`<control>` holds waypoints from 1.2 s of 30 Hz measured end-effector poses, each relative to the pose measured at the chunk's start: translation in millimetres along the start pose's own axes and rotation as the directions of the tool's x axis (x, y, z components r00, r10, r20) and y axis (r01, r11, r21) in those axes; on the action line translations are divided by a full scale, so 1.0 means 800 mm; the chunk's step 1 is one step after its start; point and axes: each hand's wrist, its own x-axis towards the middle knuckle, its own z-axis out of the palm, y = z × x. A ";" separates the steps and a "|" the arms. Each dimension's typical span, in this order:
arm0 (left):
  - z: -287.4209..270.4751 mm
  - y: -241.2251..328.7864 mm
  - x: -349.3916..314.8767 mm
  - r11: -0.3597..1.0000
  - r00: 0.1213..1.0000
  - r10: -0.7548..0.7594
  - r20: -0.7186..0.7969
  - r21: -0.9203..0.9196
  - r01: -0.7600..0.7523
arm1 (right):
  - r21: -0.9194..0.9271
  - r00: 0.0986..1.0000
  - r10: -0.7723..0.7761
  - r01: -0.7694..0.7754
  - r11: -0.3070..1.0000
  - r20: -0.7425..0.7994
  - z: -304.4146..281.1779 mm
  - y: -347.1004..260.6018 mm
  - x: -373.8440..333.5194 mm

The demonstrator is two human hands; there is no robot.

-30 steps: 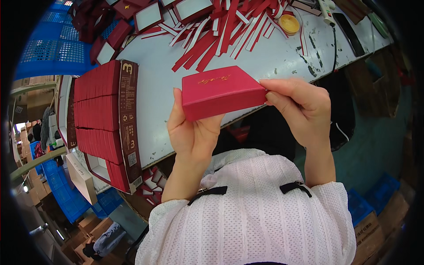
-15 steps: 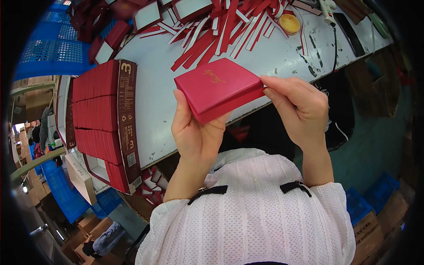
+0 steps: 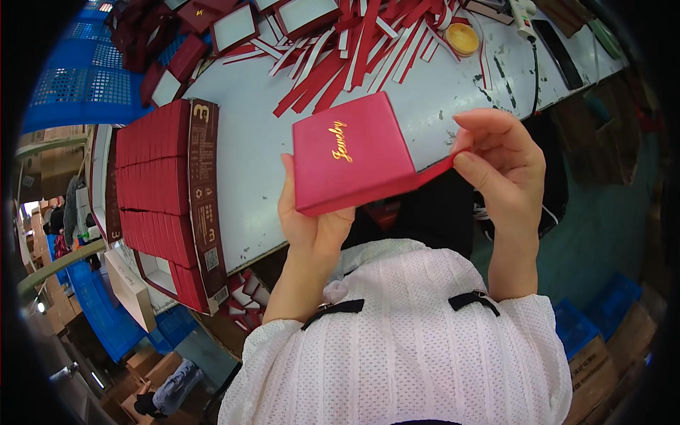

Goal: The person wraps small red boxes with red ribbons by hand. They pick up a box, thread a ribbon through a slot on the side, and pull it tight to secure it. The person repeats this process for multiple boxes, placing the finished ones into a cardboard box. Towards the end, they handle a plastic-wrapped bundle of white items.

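My left hand (image 3: 312, 230) clasps the red box (image 3: 368, 159), my right hand (image 3: 506, 159) pinches its red strip (image 3: 433, 171), and leftward the carton (image 3: 204, 198) looks mostly, not wholly, packed.

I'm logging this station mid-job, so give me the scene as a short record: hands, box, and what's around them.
Left hand: holding the box from below, thumb at its left side
Right hand: pinching the end of a band
Box: red, gold lettering on top
Band: red, runs from the box's right side; joint not visible
Carton: brown, at left, packed with rows of red boxes
Strips: red and white, heaped on the table
Tub: round, yellow, beside the strips
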 end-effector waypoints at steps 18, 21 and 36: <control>-0.025 -0.028 0.007 0.971 0.972 -0.216 0.095 -0.087 0.224 | -0.100 0.947 -0.264 0.249 0.963 -0.185 0.018 0.024 -0.006; -0.035 -0.024 0.008 0.981 0.981 -0.166 0.096 -0.083 0.174 | 0.277 0.989 0.145 -0.143 0.950 0.012 0.020 0.027 -0.018; -0.046 0.036 -0.007 0.042 0.991 0.115 0.061 0.997 -0.066 | -0.099 0.893 0.280 -0.262 0.960 0.353 0.072 0.104 0.031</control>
